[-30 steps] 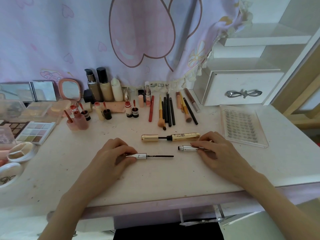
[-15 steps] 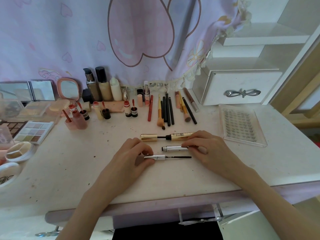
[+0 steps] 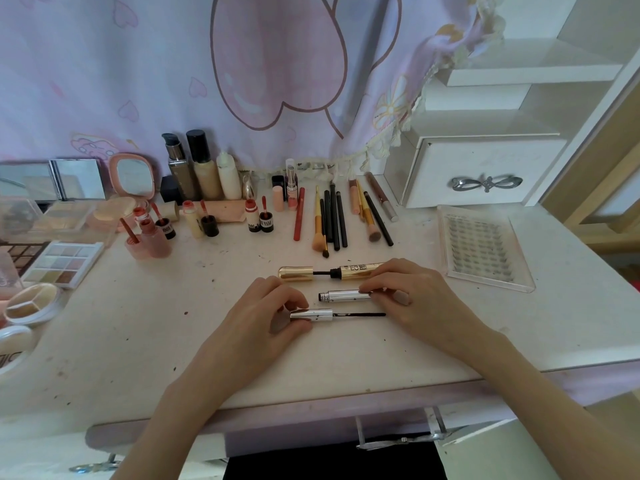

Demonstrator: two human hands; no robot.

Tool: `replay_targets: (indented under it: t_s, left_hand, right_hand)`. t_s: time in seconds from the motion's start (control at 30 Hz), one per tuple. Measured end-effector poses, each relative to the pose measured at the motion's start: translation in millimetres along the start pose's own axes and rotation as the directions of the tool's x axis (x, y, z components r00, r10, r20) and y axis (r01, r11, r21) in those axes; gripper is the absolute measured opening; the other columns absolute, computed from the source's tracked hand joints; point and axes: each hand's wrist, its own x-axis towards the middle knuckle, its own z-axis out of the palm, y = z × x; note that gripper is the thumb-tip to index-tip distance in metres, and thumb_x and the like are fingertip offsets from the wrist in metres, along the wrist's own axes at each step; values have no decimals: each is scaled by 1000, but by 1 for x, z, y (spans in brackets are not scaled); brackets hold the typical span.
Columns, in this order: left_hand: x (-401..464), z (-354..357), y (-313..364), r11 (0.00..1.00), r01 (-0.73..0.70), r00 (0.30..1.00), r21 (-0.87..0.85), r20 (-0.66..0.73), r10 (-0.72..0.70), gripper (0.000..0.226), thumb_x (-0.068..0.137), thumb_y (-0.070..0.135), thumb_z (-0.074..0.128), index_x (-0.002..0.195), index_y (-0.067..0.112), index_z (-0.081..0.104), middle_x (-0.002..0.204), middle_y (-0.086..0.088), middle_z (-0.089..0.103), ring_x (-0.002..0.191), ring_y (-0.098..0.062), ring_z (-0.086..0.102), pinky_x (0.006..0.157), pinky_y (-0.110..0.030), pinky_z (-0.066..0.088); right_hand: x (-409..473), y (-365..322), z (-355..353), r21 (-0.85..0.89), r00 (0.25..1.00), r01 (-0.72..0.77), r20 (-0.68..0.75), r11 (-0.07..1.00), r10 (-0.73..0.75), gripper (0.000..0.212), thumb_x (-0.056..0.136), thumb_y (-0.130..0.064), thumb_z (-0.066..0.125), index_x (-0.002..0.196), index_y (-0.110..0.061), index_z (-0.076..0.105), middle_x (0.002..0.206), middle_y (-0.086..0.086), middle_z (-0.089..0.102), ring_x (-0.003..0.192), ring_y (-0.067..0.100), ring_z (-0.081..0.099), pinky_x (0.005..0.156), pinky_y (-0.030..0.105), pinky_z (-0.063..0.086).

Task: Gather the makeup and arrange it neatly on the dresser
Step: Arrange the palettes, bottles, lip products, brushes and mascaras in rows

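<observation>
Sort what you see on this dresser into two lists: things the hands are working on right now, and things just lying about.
In hand:
silver wand, pinched by the left hand
silver tube, held by the right hand

Lying about:
gold mascara, open
lash tray
brushes and pencils
eyeshadow palette

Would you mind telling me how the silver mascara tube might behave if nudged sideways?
The silver mascara tube lies on its round side, so it would probably roll. Its shiny surface looks slippery. It is uncapped, so it may leak or smear.
</observation>
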Motion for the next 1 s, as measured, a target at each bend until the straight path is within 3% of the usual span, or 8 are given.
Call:
replay_targets:
  t_s: [0.17,0.33,0.47,0.53,0.63,0.8,1.0]
  left_hand:
    - [0,1,0,1000,-3,1000,-5,-7,3,23,79,25,70,92,35,52,94,20,46,90,0,47,75,-5,35]
    - [-2,1,-2,1000,-17,1000,-13,-17,17,27,79,31,69,96,39,49,98,22,44,94,4,44,78,-1,33]
    - [1,-5,1,999,15,995,-48,-94,-20,34,76,54,48,106,37,48,101,22,44,95,3,46,78,-2,35]
    - [7,-9,-2,998,49,982,-27,-179,-53,33,81,44,52,110,30,53,98,17,46,90,3,48,74,-2,36]
    - [20,-16,-10,991,126,973,52,-204,-112,36,84,21,64,118,22,55,105,9,45,85,-2,45,71,-5,34]
    - [37,-15,-9,984,161,987,69,-18,-160,35,87,25,60,121,28,52,111,14,42,103,-4,38,88,-17,30]
    - [42,-10,-12,988,141,989,60,-50,-139,20,88,19,59,107,23,60,94,14,47,81,-1,44,71,-6,35]
  right_hand:
    - [0,1,0,0,1000,9,-11,1000,-9,19,80,-4,68,93,-15,74,92,-1,66,83,8,59,84,4,38]
    - [-1,-1,-4,16,999,15,-41,1000,-14,20,81,-18,59,93,-16,74,92,-4,66,81,-1,55,82,2,40]
    - [2,1,-14,61,990,-8,-143,998,17,20,83,-18,57,94,-14,73,87,-9,60,77,-7,52,75,3,41]
    - [9,5,-18,47,983,-50,-174,998,58,17,86,-16,60,96,-14,73,87,-10,58,81,-4,50,74,1,36]
    - [20,13,-20,-54,989,-140,-66,989,136,23,89,-21,61,111,-19,68,99,-10,51,95,6,43,78,4,27]
    - [35,15,-14,-118,976,-158,135,980,173,31,91,-33,55,121,-24,62,114,-7,53,102,3,34,83,12,22]
    - [38,15,-13,-101,966,-139,205,985,157,26,92,-29,56,115,-24,65,104,-7,55,99,8,42,78,16,26]
